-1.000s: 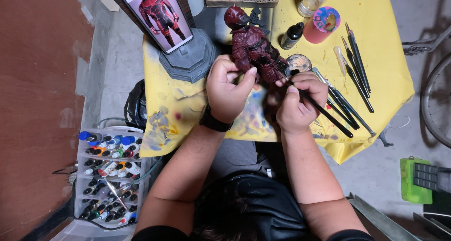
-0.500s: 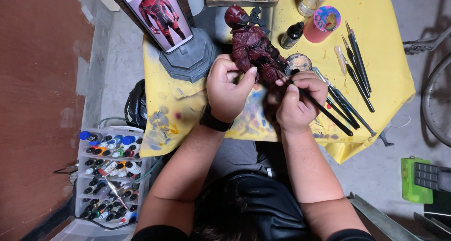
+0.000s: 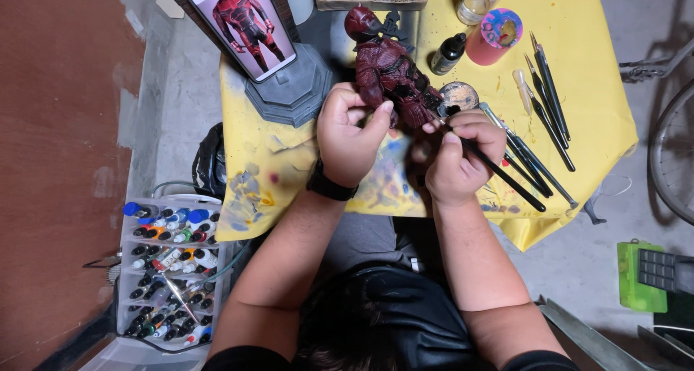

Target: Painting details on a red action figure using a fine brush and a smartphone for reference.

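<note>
1. Pinched in the right hand (image 3: pixel 457 163), a brush (image 3: pixel 499 170) is slanted up-left, its tip touching the figure (image 3: pixel 390 75).
2. Just beyond, the figure's lower body is clasped by the left hand (image 3: pixel 347 136); its head is pointed away, over the yellow cloth (image 3: pixel 585 75).

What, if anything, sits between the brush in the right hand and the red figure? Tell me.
Nothing visible does. The right hand holds the brush with its tip right at the red figure, which the left hand grips. The other brushes lie off to the side on the yellow cloth.
</note>
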